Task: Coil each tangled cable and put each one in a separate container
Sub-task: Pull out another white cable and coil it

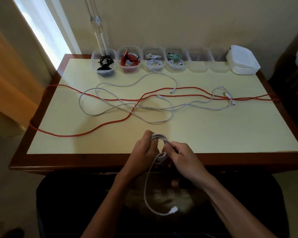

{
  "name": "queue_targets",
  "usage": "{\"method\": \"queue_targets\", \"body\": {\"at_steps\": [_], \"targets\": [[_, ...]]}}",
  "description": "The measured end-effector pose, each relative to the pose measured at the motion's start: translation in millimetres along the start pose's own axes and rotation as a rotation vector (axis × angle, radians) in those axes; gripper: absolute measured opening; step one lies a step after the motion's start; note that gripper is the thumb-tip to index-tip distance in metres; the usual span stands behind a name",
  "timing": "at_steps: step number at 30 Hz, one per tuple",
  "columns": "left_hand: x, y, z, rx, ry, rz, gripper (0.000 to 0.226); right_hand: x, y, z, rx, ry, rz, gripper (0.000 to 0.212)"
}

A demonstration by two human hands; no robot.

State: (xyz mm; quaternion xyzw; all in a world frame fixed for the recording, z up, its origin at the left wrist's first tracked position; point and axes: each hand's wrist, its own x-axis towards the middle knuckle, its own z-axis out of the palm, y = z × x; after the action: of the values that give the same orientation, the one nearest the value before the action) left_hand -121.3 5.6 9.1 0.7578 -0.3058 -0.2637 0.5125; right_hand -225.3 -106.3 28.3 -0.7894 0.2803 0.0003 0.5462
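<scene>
At the table's near edge, both hands are wrapped round a white coil [159,146]: left hand [144,152] grips its left side, right hand [181,155] pinches the right, loose tail dangling toward the lap.

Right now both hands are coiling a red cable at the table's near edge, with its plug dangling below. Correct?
Not quite: the head view shows the left hand and right hand coiling a white cable; its plug does dangle.
</scene>
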Motion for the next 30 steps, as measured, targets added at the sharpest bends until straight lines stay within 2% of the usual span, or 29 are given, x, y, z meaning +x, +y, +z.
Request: {"method": "queue_targets", "body": {"at_steps": [2,5,7,10,12,14,18,21,23,27,30], "targets": [[1.2,0.6,1.7,0.008,0.014,0.014,0.015,-5.2,-1.9,-1.5,0.196,-0.08,0.107,0.039],[-0.5,0.7,4.0,-0.044,0.006,-0.016,0.013,-6.1,-0.4,-3.6,0.215,-0.064,0.064,0.041],[-4.0,3.8,6.3,-0.233,0.002,-0.142,0.018,-0.9,1.5,-3.2,0.154,0.026,-0.007,0.038],[-12.2,9.3,5.6,-0.573,-0.106,-0.422,0.035,8.9,5.1,-6.5,0.091,0.197,-0.064,0.039],[-19.7,6.7,1.0,-0.538,-0.182,-0.439,0.037,13.6,9.7,-13.3,0.059,0.278,-0.055,0.043],[-26.3,2.9,-4.2,-0.429,-0.207,-0.342,0.035,15.6,13.5,-20.5,0.056,0.335,-0.023,0.043],[-26.3,1.6,-11.4,-0.109,-0.077,-0.143,0.029,9.5,11.5,-19.3,0.183,0.283,0.042,0.041],[-23.2,-2.0,-7.3,0.175,0.079,-0.009,0.024,-0.9,1.2,-15.3,0.599,0.175,0.121,0.037],[-24.9,-4.2,-1.0,0.258,0.215,0.01,0.017,-7.8,-5.8,-10.3,0.781,0.106,0.142,0.035],[-33.2,-1.9,8.7,0.131,0.462,-0.007,0.008,-13.9,-13.3,1.3,0.806,0.105,0.099,0.035],[-39.9,4.6,11.8,-0.213,0.399,-0.133,0.019,-15.7,-12.5,6.9,0.617,0.124,0.027,0.037]]}}
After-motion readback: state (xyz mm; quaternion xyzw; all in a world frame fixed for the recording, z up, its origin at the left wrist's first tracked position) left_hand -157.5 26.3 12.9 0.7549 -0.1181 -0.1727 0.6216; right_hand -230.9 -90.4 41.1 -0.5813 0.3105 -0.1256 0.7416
